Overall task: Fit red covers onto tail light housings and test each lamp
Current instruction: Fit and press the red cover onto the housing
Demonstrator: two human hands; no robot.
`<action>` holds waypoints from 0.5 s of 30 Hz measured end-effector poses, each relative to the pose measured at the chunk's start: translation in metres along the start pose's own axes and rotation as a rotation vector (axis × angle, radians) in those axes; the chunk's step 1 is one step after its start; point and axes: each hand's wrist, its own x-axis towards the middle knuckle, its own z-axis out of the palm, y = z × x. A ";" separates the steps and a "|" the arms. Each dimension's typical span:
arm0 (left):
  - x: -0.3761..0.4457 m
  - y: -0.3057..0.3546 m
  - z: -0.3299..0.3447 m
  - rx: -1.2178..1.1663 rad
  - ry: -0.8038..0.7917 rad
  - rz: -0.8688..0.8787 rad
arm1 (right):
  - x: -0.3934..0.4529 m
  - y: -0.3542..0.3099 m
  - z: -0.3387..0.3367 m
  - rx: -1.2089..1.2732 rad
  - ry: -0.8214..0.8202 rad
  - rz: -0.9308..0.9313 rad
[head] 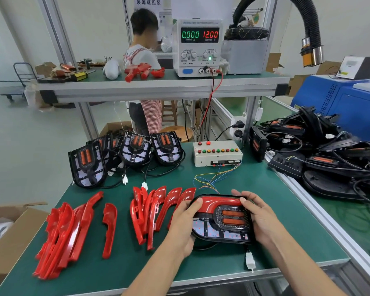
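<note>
Tail light housing [221, 223]: black, lying face up near the front edge of the green table [276, 221], right of centre. Long axis runs left to right; rounded end toward the right, two orange lamp bars stacked at that end, also lying left to right. A lead with a white plug [250, 261] trails from its near side to the front edge.

Red cover [217, 202]: seated along the housing's far edge, curving down at its left end.

Left hand [185, 225]: grasps the housing's left end, thumb pressed on the cover's left tip.

Right hand [257, 214]: grasps the housing's right end, fingers curled over the far right corner and onto the cover.

Loose red covers [73, 229]: one heap toward the front left corner, one single piece beside it, a second leaning row [156, 212] just left of the left hand; long axes mostly front to back.

Uncovered housings [135, 148]: propped upright along the back left edge.

Test box [217, 153]: back centre, rows of coloured buttons, coloured wires [209, 178] running toward the held housing.

Power supply [198, 47]: upper shelf, reading 0.000 and 12.00.

Pile of black housings [320, 154]: adjoining bench, right.
</note>
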 end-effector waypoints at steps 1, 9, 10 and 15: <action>0.001 0.001 0.000 -0.009 0.006 -0.006 | 0.000 0.000 0.000 -0.003 -0.004 -0.003; 0.005 -0.003 -0.004 0.051 0.082 0.029 | 0.005 0.005 0.001 -0.029 0.005 -0.009; 0.005 -0.003 -0.004 0.048 0.078 0.031 | 0.006 0.006 -0.001 -0.031 0.009 -0.014; 0.003 -0.004 -0.004 0.054 0.046 0.068 | 0.008 0.006 -0.008 -0.120 -0.023 0.003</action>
